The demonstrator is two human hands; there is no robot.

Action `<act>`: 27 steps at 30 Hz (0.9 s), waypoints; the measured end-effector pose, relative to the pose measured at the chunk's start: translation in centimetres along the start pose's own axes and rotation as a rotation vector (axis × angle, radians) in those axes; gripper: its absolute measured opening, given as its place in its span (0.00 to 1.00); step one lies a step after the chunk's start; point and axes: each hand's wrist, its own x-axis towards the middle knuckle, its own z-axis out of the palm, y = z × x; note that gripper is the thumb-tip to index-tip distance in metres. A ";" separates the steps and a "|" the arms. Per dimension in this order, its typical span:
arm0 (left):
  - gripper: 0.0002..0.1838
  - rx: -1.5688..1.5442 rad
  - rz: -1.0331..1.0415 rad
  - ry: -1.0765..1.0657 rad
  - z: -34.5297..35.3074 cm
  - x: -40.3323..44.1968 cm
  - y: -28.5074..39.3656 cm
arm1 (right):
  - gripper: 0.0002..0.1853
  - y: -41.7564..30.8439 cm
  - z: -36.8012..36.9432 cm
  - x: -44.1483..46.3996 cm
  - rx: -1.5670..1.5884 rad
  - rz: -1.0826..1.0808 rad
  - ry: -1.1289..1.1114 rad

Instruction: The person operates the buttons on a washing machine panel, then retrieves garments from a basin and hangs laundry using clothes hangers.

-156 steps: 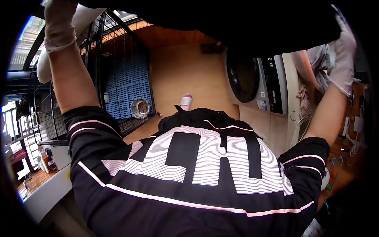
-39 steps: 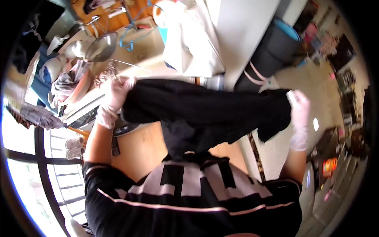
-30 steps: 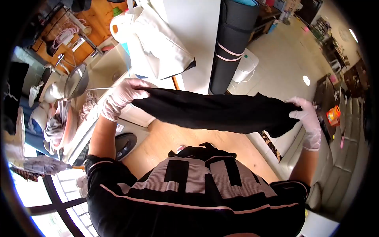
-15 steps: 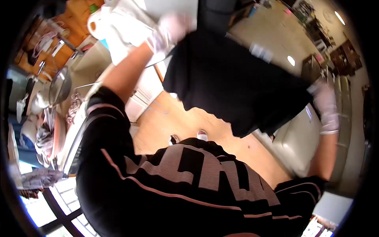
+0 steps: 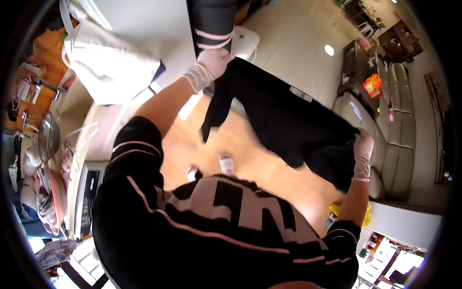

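Observation:
Stretched out before me in mid-air hangs a black garment (image 5: 288,115) with a small white label on its upper edge. In a thin white glove, my left hand (image 5: 211,67) pinches its upper left corner. My right hand (image 5: 364,149), gloved the same way, is closed on the upper right corner. The cloth drapes between them, and a narrow dark strip dangles under my left hand. Its exact kind is hard to make out.
A white bag (image 5: 108,65) stands on the left beside a pale panel. Behind my left hand is a dark upright shape (image 5: 214,24) with pink stripes. A sofa (image 5: 402,115) and an orange packet (image 5: 372,86) are at right. Clothes (image 5: 46,202) lie at far left.
The view has turned, and the garment now hangs lower and further right in it. Its left part has narrowed into a dangling strip. Both hands keep their grip on the corners.

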 end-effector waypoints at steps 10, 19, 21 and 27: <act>0.14 -0.374 -0.238 -0.030 -2.5 2.3 2.0 | 0.17 3.1 -1.6 3.8 0.878 0.228 0.040; 0.19 0.172 0.600 0.749 -18.2 7.4 10.0 | 0.15 0.5 -14.7 10.6 0.102 -0.159 0.741; 0.17 0.348 0.716 0.710 -13.5 3.5 7.0 | 0.14 0.0 -6.5 6.2 0.140 -0.156 0.726; 0.12 0.745 0.447 -0.017 -3.3 -9.3 -4.2 | 0.12 0.0 7.8 1.4 0.232 0.036 -0.203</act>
